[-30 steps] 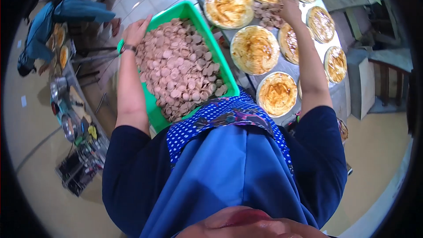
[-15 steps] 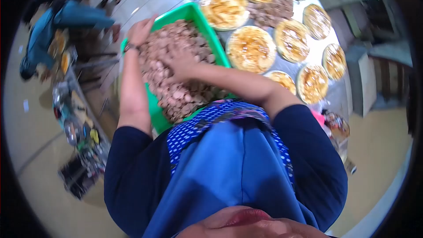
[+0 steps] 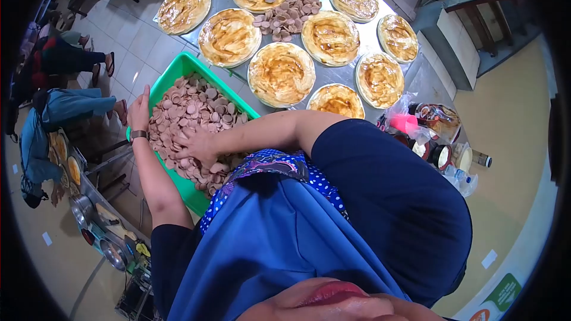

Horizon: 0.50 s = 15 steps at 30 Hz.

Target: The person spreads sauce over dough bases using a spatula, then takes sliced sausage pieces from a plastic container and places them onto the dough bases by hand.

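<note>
My left hand (image 3: 140, 110), with a band on the wrist, grips the left rim of a green tub (image 3: 223, 86). Round brownish-pink slices (image 3: 193, 104) fill much of the tub. My right hand (image 3: 199, 145) lies in the slices with its fingers spread and partly sunk among them; whether any are in the palm is hidden. Beyond the tub, a metal table (image 3: 276, 116) bears several round flat breads (image 3: 281, 75) with a glossy brown topping. A pile of the same slices (image 3: 291, 13) lies between the breads.
Jars (image 3: 441, 156), a pink cup (image 3: 404, 123) and plastic bags stand at the table's right end. On the left, a person in blue-green clothes (image 3: 35, 142) bends over a bench with breads and metal bowls (image 3: 113, 252). Chairs stand at the upper right.
My right hand has come from the pile on the table into the tub. The view has turned, showing more of the table and its right end. My left hand stays on the rim.
</note>
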Tool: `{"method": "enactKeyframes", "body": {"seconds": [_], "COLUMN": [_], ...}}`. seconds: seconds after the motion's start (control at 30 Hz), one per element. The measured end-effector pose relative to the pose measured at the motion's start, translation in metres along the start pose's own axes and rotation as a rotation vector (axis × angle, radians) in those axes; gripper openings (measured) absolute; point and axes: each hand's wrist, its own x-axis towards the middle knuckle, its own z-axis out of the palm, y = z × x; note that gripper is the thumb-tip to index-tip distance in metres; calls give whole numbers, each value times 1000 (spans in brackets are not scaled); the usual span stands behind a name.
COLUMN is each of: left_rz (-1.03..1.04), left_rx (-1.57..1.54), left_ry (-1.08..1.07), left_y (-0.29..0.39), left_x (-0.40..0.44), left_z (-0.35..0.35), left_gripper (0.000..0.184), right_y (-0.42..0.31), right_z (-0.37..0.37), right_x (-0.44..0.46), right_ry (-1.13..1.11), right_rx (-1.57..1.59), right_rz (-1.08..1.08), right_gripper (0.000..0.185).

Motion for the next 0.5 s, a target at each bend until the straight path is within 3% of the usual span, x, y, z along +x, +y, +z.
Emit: {"method": "enactKeyframes", "body": {"seconds": [0.1,0.33,0.5], "left_rz": [-29,-30,-28], "left_rx": [36,7,8], "left_ry": [-22,-6,-27], "left_y": [-11,-11,-14], "left_x": [5,0,0], "left_z": [4,2,2], "left_gripper": [72,72,73], "right_y": [1,-5,-6], "right_z": [1,2,21], "right_x": [-6,-4,-1], "right_ry": [-169,-101,-202], "right_rx": [-69,-12,86], "right_rz": [-69,0,-13], "right_gripper": [91,85,68]}}
